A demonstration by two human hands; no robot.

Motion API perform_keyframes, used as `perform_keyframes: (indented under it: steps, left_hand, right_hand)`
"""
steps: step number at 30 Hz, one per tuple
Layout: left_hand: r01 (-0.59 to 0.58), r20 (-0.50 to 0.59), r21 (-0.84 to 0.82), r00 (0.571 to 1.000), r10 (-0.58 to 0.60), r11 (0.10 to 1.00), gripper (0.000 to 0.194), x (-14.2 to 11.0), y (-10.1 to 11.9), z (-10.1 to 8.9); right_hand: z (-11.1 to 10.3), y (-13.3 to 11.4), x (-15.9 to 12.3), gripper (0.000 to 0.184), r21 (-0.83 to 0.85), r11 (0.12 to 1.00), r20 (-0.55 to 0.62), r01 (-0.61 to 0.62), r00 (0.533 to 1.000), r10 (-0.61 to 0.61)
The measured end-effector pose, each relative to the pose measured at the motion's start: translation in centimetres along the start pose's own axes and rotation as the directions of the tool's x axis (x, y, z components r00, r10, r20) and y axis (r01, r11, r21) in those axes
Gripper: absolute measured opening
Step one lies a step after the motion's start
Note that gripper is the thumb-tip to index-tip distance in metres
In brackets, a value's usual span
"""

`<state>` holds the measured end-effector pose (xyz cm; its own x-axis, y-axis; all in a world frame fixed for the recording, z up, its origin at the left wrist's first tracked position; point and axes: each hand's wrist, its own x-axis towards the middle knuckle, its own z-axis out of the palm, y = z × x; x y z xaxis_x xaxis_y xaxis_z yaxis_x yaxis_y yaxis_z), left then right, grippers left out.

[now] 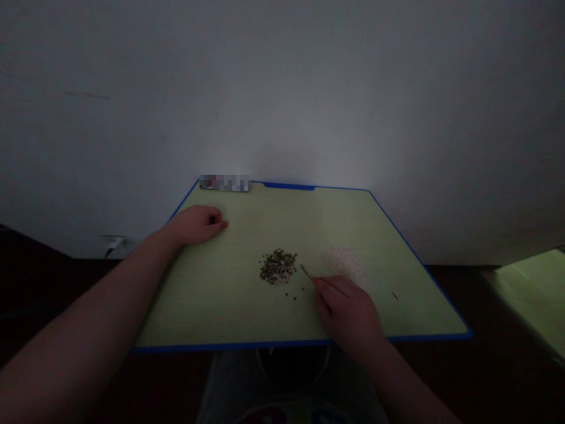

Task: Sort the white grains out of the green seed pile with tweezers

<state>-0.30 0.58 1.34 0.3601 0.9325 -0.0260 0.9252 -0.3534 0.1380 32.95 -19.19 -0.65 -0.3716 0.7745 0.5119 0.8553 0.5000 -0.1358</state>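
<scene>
My right hand [351, 306] is closed in a pinch around a slim, dark, tweezer-like tool [306, 271]. Its tip points left, a little short of a pile of dark greenish beans or seeds [277, 265] with pale grains mixed in at the lower part. A few loose dark seeds [295, 298] lie between the pile and the hand. Just beyond the right hand, small white grains like rice [346, 261] are spread out. My left hand [198, 224] rests curled at the left side of the tabletop, with nothing visible in it.
The small pale table [238, 318] has a blue rim and stands against a grey wall. A blurred-out flat item [226, 183] lies at its back left corner. One thin dark sliver [395, 295] is at the right. Another pale surface [536, 294] shows at far right.
</scene>
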Motion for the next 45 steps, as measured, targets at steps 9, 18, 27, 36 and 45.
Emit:
perform_keyframes:
  steps: [9,18,27,36,45]
  left_hand:
    - [-0.007,0.005,-0.008,1.0,0.007,1.0,0.038,0.0,0.1,-0.1]
    - [-0.022,0.005,-0.009,1.0,0.022,1.0,0.039,-0.1,0.1,-0.2]
    - [-0.01,0.004,-0.023,1.0,0.01,1.0,0.039,0.0,0.1,-0.1]
    - [-0.007,0.008,-0.01,1.0,0.007,1.0,0.039,0.0,0.1,0.0]
    - [-0.002,0.007,-0.003,1.0,0.002,1.0,0.039,-0.1,0.3,-0.2]
  right_hand:
    - [-0.1,0.8,0.6,0.027,-0.113,0.987,-0.04,-0.116,0.993,0.112]
    - [0.5,0.7,1.5,0.028,-0.139,0.978,0.022,-0.157,0.987,0.161]
    - [-0.7,1.3,1.5,0.023,0.109,0.99,0.023,-0.091,0.996,0.089]
    - [-1.5,0.9,0.8,0.026,0.216,0.976,0.064,-0.017,0.998,0.004]
    - [-1.8,1.0,0.8,0.023,0.239,0.971,0.007,0.018,1.0,-0.02]
